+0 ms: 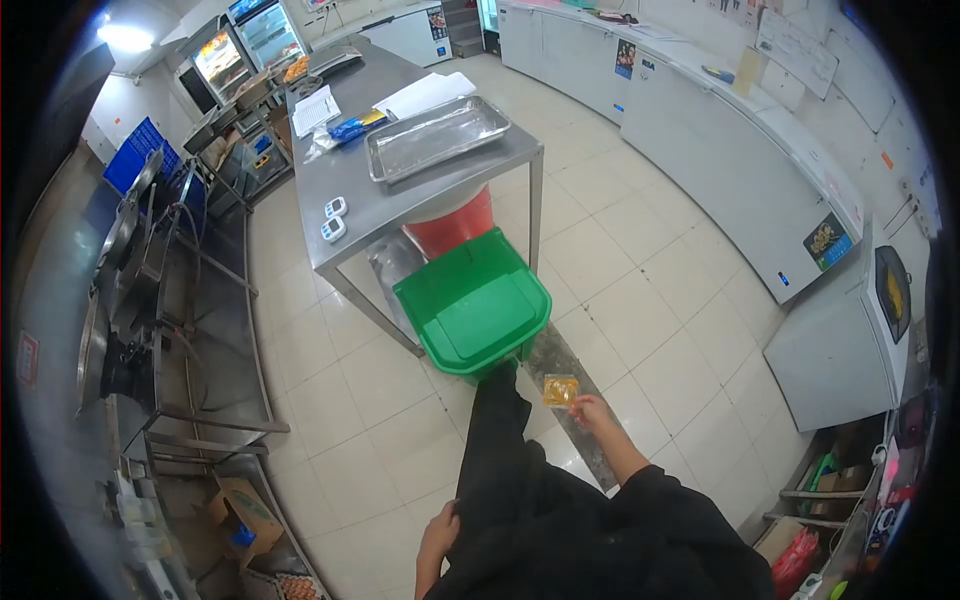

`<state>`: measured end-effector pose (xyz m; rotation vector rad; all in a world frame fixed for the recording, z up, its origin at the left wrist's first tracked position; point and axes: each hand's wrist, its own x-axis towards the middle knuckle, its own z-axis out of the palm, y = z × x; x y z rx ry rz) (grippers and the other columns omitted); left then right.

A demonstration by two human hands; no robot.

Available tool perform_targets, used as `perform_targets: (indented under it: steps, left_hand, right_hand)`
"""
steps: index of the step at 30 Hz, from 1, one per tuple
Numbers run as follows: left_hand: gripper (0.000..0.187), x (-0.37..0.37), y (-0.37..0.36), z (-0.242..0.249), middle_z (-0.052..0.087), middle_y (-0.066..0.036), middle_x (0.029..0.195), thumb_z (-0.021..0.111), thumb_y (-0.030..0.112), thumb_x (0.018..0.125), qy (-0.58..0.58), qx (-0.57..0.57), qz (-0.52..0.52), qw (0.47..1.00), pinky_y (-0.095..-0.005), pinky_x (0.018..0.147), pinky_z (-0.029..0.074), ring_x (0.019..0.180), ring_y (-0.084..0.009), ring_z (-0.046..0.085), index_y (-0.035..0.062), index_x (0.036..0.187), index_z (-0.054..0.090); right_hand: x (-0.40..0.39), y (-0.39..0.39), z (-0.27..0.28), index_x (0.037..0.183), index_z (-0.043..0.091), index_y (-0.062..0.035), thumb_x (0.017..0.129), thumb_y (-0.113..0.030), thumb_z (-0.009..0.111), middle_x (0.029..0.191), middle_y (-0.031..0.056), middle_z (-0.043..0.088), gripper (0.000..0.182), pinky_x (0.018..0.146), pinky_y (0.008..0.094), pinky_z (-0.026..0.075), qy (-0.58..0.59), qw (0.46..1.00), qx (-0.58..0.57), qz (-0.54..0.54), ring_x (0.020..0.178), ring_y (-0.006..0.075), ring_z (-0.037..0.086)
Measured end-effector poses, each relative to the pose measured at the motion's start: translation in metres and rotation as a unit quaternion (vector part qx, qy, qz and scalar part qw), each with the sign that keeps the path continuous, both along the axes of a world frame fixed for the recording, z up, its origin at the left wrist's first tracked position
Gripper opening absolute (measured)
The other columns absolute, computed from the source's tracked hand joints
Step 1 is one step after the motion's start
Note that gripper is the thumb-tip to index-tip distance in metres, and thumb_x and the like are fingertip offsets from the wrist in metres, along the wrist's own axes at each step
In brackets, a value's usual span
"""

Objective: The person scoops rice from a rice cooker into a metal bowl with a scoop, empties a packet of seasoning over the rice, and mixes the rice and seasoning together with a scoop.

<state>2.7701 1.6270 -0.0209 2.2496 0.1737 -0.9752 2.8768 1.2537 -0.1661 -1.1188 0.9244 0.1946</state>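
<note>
My right hand (592,410) pinches the edge of a small clear packet (560,390) with yellow-orange contents, held out over the floor. My left hand (437,535) hangs low against the black cloth of my trousers (490,470). Its fingers are loosely bent and apart, and I see nothing in it. Just ahead of my outstretched foot stands a green pedal bin (475,300) with its lid down. The foot itself is at the base of the bin, partly hidden by it.
A steel table (420,205) behind the bin bears a metal tray (440,138) and two white timers (334,219). A red tub (455,225) sits below it. White chest freezers (720,150) line the right wall; steel stoves and racks (200,330) run along the left.
</note>
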Motion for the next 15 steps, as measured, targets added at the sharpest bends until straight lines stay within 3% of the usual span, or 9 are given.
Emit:
perform_targets:
  steps: [2, 8, 10, 13, 15]
  left_hand:
    - [0.042, 0.017, -0.005, -0.002, 0.057, -0.022, 0.102, 0.038, 0.020, 0.081, -0.029, -0.012, 0.006, 1.000, -0.0414, 0.083, 0.042, 0.097, -0.0374, 0.053, 0.0117, 0.122, 0.040]
    - [0.039, 0.027, -0.006, 0.009, 0.058, -0.021, 0.100, 0.041, 0.020, 0.083, 0.019, -0.023, 0.045, 0.999, -0.0385, 0.080, 0.043, 0.095, -0.0355, 0.055, 0.0090, 0.121, 0.041]
    - [0.034, 0.029, -0.007, -0.004, 0.059, -0.018, 0.097, 0.040, 0.020, 0.087, 0.007, -0.079, 0.113, 0.990, -0.0317, 0.080, 0.042, 0.089, -0.0272, 0.057, 0.0111, 0.120, 0.042]
    - [0.034, 0.046, -0.005, -0.029, 0.059, -0.018, 0.098, 0.041, 0.020, 0.088, 0.021, -0.094, 0.111, 0.989, -0.0316, 0.081, 0.041, 0.091, -0.0254, 0.057, 0.0094, 0.120, 0.042]
    - [0.035, 0.067, -0.009, -0.025, 0.058, -0.020, 0.101, 0.042, 0.020, 0.087, 0.034, -0.098, 0.090, 0.991, -0.0337, 0.081, 0.042, 0.094, -0.0288, 0.057, 0.0084, 0.120, 0.042]
  right_hand:
    - [0.011, 0.004, -0.004, 0.086, 0.053, -0.0081, 0.075, 0.002, 0.050, 0.067, 0.0095, 0.059, 0.015, 0.037, 0.0252, 0.039, 0.044, 0.999, 0.012, -0.006, 0.051, 0.0146, 0.058]
    - [0.063, 0.032, -0.044, 0.086, 0.054, -0.0075, 0.078, -0.005, 0.052, 0.065, 0.0098, 0.059, 0.009, 0.036, 0.0288, 0.041, 0.153, 0.987, -0.046, 0.012, 0.049, 0.0184, 0.060]
    - [0.080, 0.042, -0.053, 0.086, 0.055, -0.0068, 0.078, -0.006, 0.052, 0.063, 0.0102, 0.059, 0.008, 0.036, 0.0296, 0.041, 0.179, 0.982, -0.063, 0.018, 0.049, 0.0190, 0.060]
    - [0.118, 0.058, -0.044, 0.082, 0.054, -0.0057, 0.081, -0.011, 0.047, 0.063, 0.0090, 0.060, 0.009, 0.035, 0.0312, 0.040, 0.151, 0.986, -0.050, 0.042, 0.047, 0.0173, 0.058]
    - [0.132, 0.064, -0.028, 0.084, 0.054, -0.0048, 0.082, -0.010, 0.046, 0.064, 0.0108, 0.060, 0.010, 0.041, 0.0336, 0.047, 0.151, 0.967, -0.170, 0.115, 0.049, 0.0193, 0.060]
